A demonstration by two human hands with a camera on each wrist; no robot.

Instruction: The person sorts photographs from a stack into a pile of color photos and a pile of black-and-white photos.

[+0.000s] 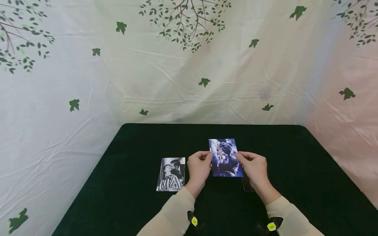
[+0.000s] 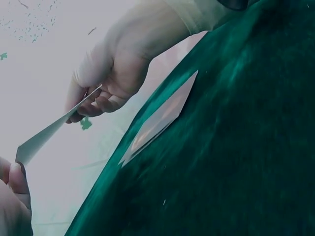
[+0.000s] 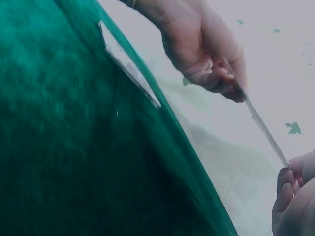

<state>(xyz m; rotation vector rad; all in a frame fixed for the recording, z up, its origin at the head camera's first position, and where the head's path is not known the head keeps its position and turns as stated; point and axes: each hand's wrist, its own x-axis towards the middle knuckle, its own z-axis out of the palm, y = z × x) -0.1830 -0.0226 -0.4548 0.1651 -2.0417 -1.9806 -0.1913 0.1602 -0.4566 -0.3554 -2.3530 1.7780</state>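
Both hands pinch one blue-violet photo card (image 1: 225,158) by its opposite side edges, holding it up over the dark green table. My left hand (image 1: 199,167) has its thumb on the card's front at the left edge. On the right edge my right hand (image 1: 256,168) does the same, fingers behind. Its picture shows two people with heads close together. From the left wrist view the raised card (image 2: 47,137) appears nearly edge-on, tilted and apart from the cloth. A black-and-white photo card (image 1: 171,174) lies face up to the left of my left hand.
Beneath my right hand lies a dark card (image 1: 247,184), mostly hidden; the left wrist view shows cards (image 2: 160,120) stacked there. The green tabletop (image 1: 118,209) ends at a back edge before a hanging leaf-printed cloth (image 1: 174,72).
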